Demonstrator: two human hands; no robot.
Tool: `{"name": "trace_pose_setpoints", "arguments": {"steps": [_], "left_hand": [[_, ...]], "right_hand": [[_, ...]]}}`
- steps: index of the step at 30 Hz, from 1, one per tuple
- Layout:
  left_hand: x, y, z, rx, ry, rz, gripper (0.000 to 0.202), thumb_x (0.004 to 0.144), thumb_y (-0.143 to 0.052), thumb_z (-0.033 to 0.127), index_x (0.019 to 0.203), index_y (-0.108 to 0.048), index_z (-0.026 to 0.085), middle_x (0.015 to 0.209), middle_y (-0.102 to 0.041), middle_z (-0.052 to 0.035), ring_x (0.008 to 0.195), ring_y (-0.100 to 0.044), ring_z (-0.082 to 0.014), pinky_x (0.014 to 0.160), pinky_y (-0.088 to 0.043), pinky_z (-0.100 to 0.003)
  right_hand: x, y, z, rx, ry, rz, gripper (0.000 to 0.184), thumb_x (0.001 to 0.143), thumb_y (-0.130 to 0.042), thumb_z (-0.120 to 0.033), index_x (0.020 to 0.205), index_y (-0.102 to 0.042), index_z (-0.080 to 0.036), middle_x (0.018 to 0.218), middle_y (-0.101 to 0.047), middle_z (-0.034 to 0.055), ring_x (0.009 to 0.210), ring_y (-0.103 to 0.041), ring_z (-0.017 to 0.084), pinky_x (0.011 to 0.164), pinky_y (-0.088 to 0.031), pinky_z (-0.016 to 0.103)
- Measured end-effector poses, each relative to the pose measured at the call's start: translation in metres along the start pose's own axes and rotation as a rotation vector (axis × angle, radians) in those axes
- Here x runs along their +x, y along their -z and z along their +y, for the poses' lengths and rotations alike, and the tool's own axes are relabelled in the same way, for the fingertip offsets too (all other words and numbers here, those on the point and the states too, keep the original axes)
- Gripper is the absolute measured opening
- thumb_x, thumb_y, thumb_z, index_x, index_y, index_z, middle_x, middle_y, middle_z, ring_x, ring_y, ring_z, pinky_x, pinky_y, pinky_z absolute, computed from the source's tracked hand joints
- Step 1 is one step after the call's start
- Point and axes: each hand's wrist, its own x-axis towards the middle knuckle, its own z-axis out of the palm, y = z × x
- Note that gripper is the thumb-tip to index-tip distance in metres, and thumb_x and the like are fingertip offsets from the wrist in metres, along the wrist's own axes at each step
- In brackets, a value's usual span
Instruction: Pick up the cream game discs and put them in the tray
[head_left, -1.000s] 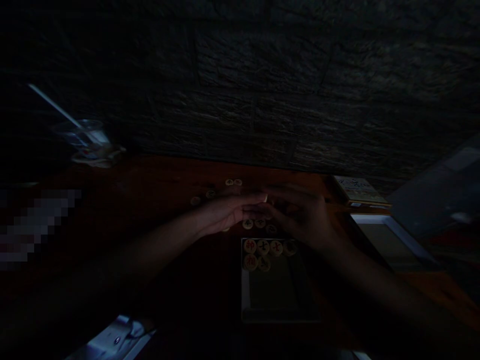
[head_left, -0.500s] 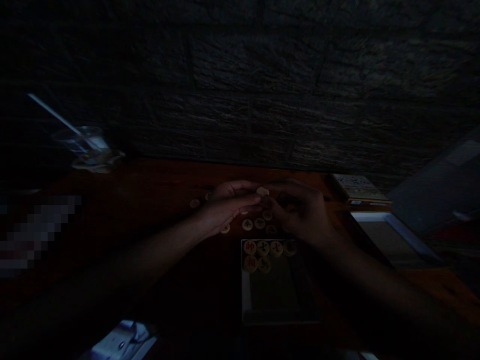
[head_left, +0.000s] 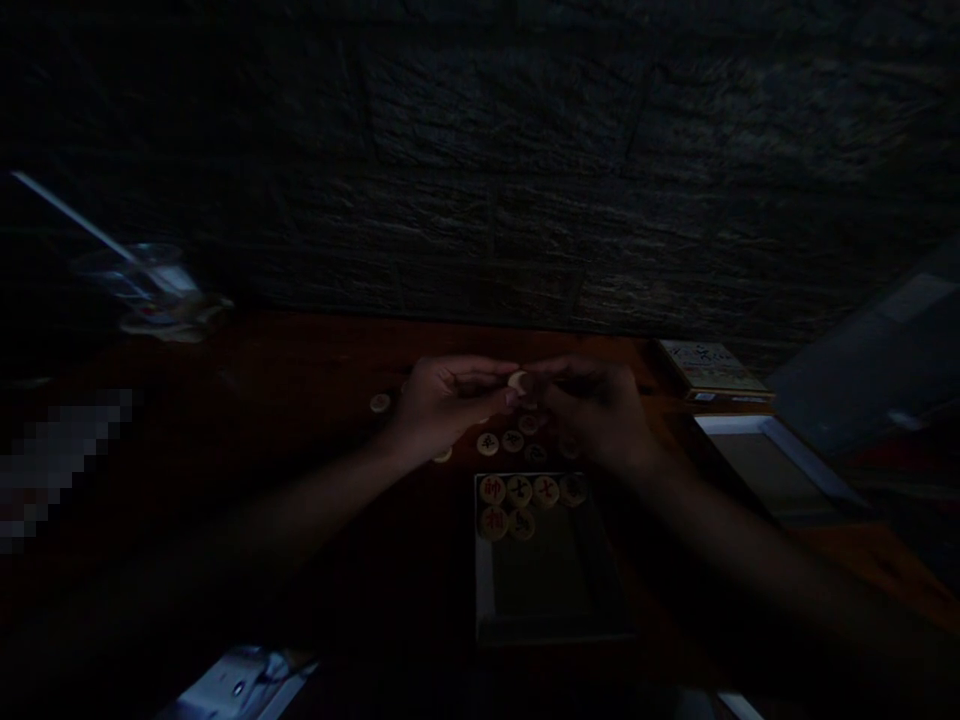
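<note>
With the meeting fingertips as centre, the gap between left hand (head_left: 442,410) and right hand (head_left: 601,410) is plugged by a disc (head_left: 517,382) both pinch. The stone wall (head_left: 487,200) stops any reach at 12 o'clock. Open bench (head_left: 300,365) leaves a lane between 9 and 10, as far as the cup (head_left: 161,285) and its leaning straw (head_left: 71,212). Loose discs (head_left: 487,444) clutter 5 to 7, ahead of the tray (head_left: 541,590), roomy except at its 12 o'clock end. A box (head_left: 716,370) bars 3; the forearms cross 4 and 8.
</note>
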Motion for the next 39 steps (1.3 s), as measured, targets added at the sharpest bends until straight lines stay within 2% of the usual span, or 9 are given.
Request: {"name": "trace_pose_setpoints", "arguments": {"steps": [3,8,13,19,23,29,35,39], "left_hand": [[0.000,0.001,0.000,-0.024,0.014,0.010,0.035,0.075,-0.088,0.023,0.109,-0.080,0.018,0.101,-0.083,-0.0077,0.083,-0.080,-0.0199,0.077,-0.065,-0.030],[-0.002,-0.001,0.006,-0.054,0.047,0.040,0.029,0.078,-0.086,0.021,0.106,-0.082,0.020,0.096,-0.083,-0.0067,0.082,-0.080,-0.0206,0.078,-0.066,-0.032],[-0.004,-0.004,0.011,-0.028,0.080,0.055,0.024,0.080,-0.084,0.022,0.104,-0.083,0.022,0.101,-0.083,-0.0071,0.085,-0.080,-0.0226,0.080,-0.066,-0.035],[-0.006,-0.005,0.008,0.039,-0.004,-0.020,0.027,0.078,-0.086,0.023,0.105,-0.083,0.019,0.104,-0.082,-0.0086,0.090,-0.080,-0.0230,0.085,-0.065,-0.035],[-0.006,-0.006,0.006,0.051,-0.026,-0.023,0.030,0.075,-0.089,0.024,0.103,-0.082,0.018,0.104,-0.082,-0.0084,0.092,-0.079,-0.0226,0.086,-0.064,-0.033],[-0.006,-0.009,0.009,-0.058,0.066,0.064,0.027,0.077,-0.088,0.024,0.102,-0.082,0.018,0.099,-0.083,-0.0076,0.085,-0.080,-0.0211,0.080,-0.067,-0.034],[-0.006,-0.011,0.012,-0.041,0.061,0.094,0.020,0.079,-0.085,0.024,0.099,-0.084,0.019,0.094,-0.083,-0.0067,0.084,-0.079,-0.0213,0.081,-0.067,-0.035],[-0.006,-0.011,0.012,0.006,0.045,0.094,0.017,0.081,-0.083,0.023,0.097,-0.084,0.018,0.096,-0.083,-0.0071,0.085,-0.079,-0.0213,0.081,-0.067,-0.035]], "right_hand": [[0.003,0.001,0.004,0.043,-0.014,0.036,0.028,0.076,-0.088,-0.040,0.095,-0.082,-0.020,0.079,-0.079,0.0035,0.050,-0.064,0.011,0.045,-0.051,0.023],[0.003,0.004,0.008,0.087,-0.034,0.005,0.032,0.073,-0.090,-0.037,0.098,-0.081,-0.019,0.078,-0.079,0.0034,0.052,-0.065,0.012,0.048,-0.053,0.024],[0.002,0.005,0.006,0.088,-0.037,-0.018,0.034,0.069,-0.092,-0.037,0.095,-0.079,-0.019,0.086,-0.080,0.0048,0.054,-0.066,0.012,0.048,-0.054,0.024],[0.002,0.001,-0.001,0.105,-0.060,0.004,0.038,0.061,-0.097,-0.042,0.080,-0.075,-0.017,0.068,-0.074,0.0013,0.048,-0.061,0.010,0.044,-0.051,0.022],[0.002,0.000,0.000,0.066,-0.054,0.018,0.037,0.064,-0.095,-0.046,0.078,-0.076,-0.017,0.065,-0.072,0.0013,0.049,-0.062,0.011,0.045,-0.050,0.022],[0.002,0.002,0.004,0.043,-0.067,-0.003,0.034,0.076,-0.087,-0.049,0.088,-0.081,-0.018,0.068,-0.074,0.0032,0.052,-0.064,0.012,0.047,-0.051,0.023],[0.002,0.002,0.004,0.039,-0.029,-0.018,0.035,0.068,-0.093,-0.040,0.091,-0.079,-0.018,0.067,-0.074,0.0013,0.049,-0.062,0.012,0.046,-0.051,0.024],[0.000,0.001,0.000,-0.006,0.005,-0.023,0.036,0.065,-0.095,-0.042,0.086,-0.077,-0.019,0.075,-0.077,0.0028,0.054,-0.065,0.013,0.048,-0.053,0.025]]}}
